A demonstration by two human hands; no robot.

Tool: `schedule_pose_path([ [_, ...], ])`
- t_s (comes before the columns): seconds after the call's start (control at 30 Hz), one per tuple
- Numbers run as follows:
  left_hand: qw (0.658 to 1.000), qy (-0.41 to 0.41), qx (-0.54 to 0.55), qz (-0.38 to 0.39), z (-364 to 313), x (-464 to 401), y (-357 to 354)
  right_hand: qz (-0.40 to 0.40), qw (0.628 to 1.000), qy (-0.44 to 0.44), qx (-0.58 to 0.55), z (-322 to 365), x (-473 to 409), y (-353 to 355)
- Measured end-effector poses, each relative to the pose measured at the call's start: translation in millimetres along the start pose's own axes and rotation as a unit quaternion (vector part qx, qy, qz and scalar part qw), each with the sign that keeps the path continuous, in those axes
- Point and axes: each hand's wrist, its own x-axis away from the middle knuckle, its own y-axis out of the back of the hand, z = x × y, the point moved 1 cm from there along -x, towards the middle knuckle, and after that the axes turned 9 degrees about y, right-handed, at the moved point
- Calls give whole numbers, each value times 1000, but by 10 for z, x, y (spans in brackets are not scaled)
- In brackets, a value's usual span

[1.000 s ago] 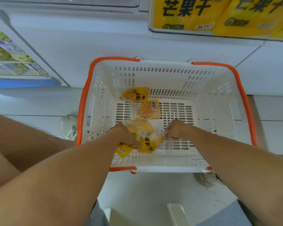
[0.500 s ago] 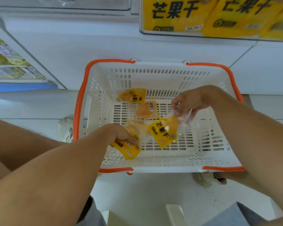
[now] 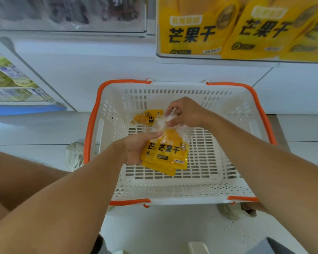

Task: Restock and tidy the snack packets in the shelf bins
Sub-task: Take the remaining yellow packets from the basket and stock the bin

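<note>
A white basket with orange handles (image 3: 196, 197) stands on the floor in front of me. Above its middle, my left hand (image 3: 136, 145) grips a stack of yellow dried-mango packets (image 3: 165, 153) from the left side. My right hand (image 3: 185, 112) pinches the clear top edges of those packets (image 3: 165, 121) just above the stack. One more yellow packet (image 3: 147, 117) lies at the back of the basket floor, partly hidden behind the hands.
A shelf bin at upper right holds large yellow mango packets (image 3: 191, 28). Another clear bin (image 3: 68, 13) sits at upper left, and a side rack of green packets (image 3: 9, 79) is at the left. My shoes (image 3: 73, 156) flank the basket.
Both hands have risen from the basket floor. The packets that were held apart are now gathered into one stack, held between the two hands. The camera has tilted up towards the shelf.
</note>
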Motion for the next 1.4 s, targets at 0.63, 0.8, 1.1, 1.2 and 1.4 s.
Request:
schedule_pose_path([
  [0.63, 936, -252, -232, -84, -586, 1490, -1077, 96, 962, -54, -249, 1144, 1239, 192],
  [0.8, 860, -403, -301, -86, -861, 2379, -1917, 29, 972, 168, -160, 2061, 1830, 878],
  [1.1, 635, -627, -365, -265, -2386, 3113, -2399, -299, 883, 357, -57, 2994, 1324, 2132],
  [1.2, 678, -617, -319, -241, -2652, 2978, -2217, -288, 890, 340, -95, 2971, 1051, 2306],
  [1.4, 733, -581, -250, -251, -2822, 2661, -1933, -223, 922, 281, -147, 2676, 692, 2318],
])
